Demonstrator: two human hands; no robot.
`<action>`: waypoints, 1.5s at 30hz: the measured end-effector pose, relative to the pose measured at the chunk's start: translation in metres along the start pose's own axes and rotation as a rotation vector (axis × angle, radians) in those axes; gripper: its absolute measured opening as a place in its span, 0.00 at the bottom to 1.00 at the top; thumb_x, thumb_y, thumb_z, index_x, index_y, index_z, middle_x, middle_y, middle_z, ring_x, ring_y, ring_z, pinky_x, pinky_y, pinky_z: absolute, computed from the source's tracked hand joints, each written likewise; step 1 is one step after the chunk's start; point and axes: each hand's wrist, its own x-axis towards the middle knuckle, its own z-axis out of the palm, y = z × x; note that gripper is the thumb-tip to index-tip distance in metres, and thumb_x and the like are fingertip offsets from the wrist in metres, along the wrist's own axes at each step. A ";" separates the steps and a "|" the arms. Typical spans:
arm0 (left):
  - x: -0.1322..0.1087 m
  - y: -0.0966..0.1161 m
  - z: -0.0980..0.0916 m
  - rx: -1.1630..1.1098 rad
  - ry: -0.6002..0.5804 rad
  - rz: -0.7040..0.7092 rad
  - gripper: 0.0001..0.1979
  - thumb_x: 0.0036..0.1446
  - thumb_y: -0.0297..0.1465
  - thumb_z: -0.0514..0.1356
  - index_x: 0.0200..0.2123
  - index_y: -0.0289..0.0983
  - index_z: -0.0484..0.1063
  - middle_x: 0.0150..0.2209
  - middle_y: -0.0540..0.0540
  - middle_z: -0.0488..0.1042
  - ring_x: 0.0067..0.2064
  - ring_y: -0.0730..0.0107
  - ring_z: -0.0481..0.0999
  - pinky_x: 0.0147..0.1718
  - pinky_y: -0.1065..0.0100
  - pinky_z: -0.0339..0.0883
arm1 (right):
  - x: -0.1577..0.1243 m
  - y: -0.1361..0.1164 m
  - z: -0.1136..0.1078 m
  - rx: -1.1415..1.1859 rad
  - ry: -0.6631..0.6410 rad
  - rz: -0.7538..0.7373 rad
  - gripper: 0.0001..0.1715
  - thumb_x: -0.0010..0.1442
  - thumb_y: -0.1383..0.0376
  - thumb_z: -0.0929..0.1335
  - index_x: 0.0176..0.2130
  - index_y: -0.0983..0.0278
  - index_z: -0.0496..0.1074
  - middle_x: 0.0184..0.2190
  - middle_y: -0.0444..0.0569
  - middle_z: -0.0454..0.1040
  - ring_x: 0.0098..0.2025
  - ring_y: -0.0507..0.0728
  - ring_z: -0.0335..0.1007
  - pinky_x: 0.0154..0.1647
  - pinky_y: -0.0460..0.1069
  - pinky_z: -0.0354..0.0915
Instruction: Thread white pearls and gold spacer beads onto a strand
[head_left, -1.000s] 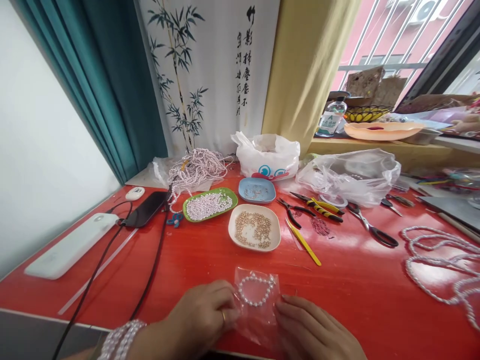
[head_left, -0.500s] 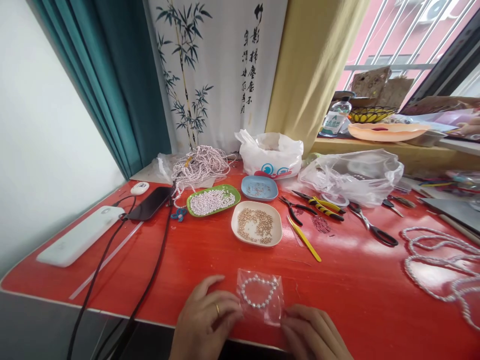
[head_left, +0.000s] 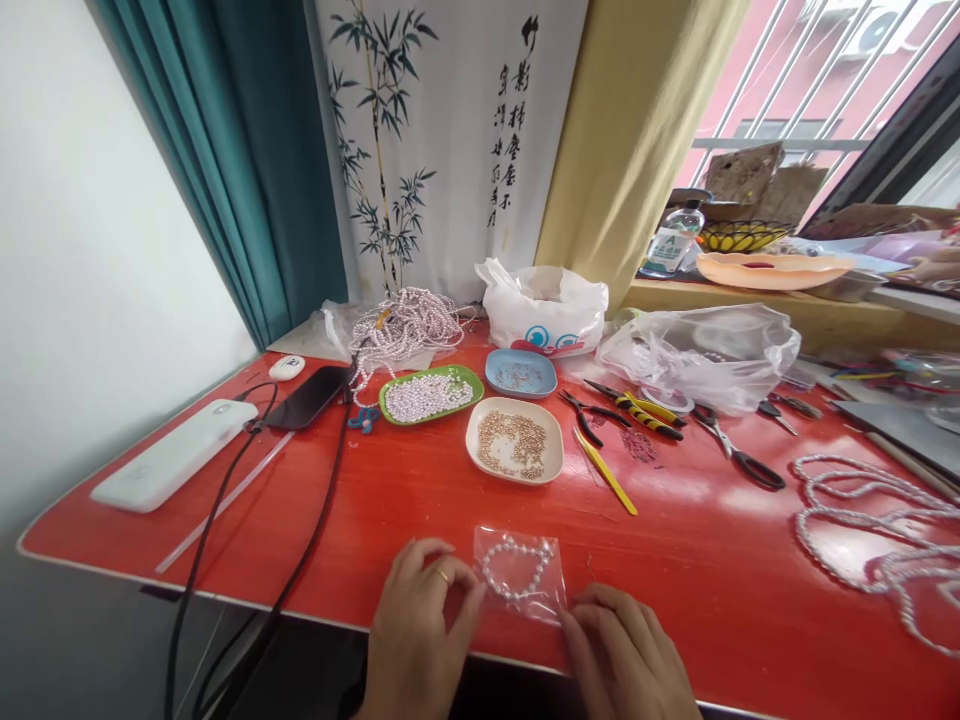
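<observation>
A small clear plastic bag [head_left: 534, 606] lies flat near the table's front edge. Inside it is a bracelet of white pearl-like beads [head_left: 517, 594], curved into an open loop. My left hand [head_left: 424, 625], a gold ring on one finger, has thumb and finger closed at the bag's left edge. At the lower right corner, the fingertips of my right hand [head_left: 626, 650] are pinched on the plastic. Beyond the bag stands a cream tray [head_left: 471, 450] of gold beads. Yellow tweezers [head_left: 611, 480] lie to its right.
A green tray [head_left: 480, 388] of pearl beads and a blue tray [head_left: 521, 354] sit farther back. Pliers [head_left: 637, 410] and scissors [head_left: 739, 455] lie right of them. Bead strands [head_left: 840, 575] spread at right; a phone [head_left: 307, 398] and black cables [head_left: 322, 515] are at left.
My left thumb and finger have shifted slightly along the bag's left edge. The bag's lower right part lies flatter, and the bracelet's loop has changed shape a little. The view has shifted slightly.
</observation>
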 end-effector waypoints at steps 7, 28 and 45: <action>-0.001 -0.002 0.002 -0.104 0.007 -0.040 0.03 0.51 0.32 0.57 0.29 0.38 0.69 0.32 0.46 0.71 0.34 0.64 0.73 0.34 0.60 0.70 | 0.004 0.002 -0.004 -0.142 -0.106 -0.032 0.12 0.61 0.60 0.60 0.31 0.61 0.68 0.32 0.48 0.70 0.35 0.58 0.64 0.36 0.52 0.58; -0.001 0.000 -0.005 -0.053 -0.027 0.017 0.06 0.50 0.31 0.57 0.26 0.40 0.74 0.33 0.44 0.70 0.37 0.63 0.72 0.35 0.63 0.70 | 0.015 0.005 -0.007 -0.202 -0.206 -0.050 0.14 0.61 0.60 0.59 0.28 0.60 0.68 0.30 0.45 0.70 0.33 0.56 0.65 0.34 0.51 0.58; 0.000 0.001 -0.005 0.002 -0.009 0.147 0.06 0.52 0.27 0.57 0.27 0.39 0.73 0.28 0.46 0.72 0.36 0.64 0.72 0.33 0.64 0.70 | 0.016 0.001 -0.004 -0.258 -0.111 -0.082 0.16 0.61 0.59 0.59 0.25 0.61 0.66 0.27 0.47 0.69 0.30 0.56 0.65 0.32 0.50 0.59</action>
